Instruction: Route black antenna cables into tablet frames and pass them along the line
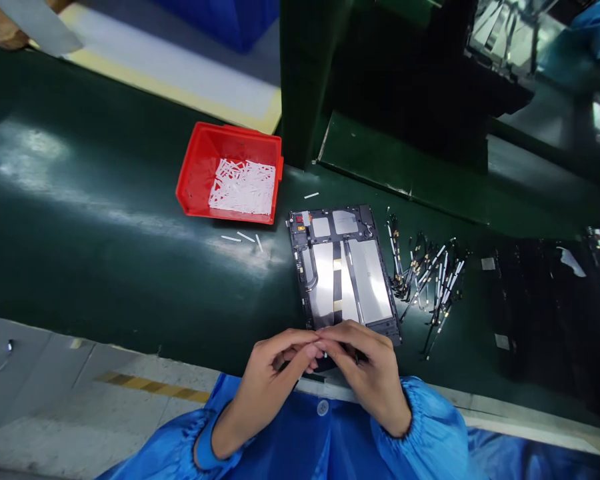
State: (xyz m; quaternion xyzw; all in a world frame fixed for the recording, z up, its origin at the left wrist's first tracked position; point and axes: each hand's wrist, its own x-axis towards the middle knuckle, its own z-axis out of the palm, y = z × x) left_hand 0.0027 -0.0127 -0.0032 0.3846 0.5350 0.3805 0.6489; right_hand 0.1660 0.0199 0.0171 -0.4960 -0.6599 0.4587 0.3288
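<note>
My left hand (283, 363) and my right hand (364, 363) meet at the fingertips over the near edge of an opened tablet (373, 280). Both hands are pinched closed, and whatever lies between the fingertips is too small and covered to make out. The tablet lies flat with silver battery panels, black ribbon cables and a circuit board along its left side. Just right of it is a loose heap of thin black and white flex cables (443, 277). A few white strips (246, 237) lie to the left of the tablet.
A red bin (195, 180) holding many small white strips stands at the back left. Behind it are a blue container (240, 27) and a dark green upright post (303, 87). Dark panels (535, 300) lie at the right. The bench's front edge runs close to my body.
</note>
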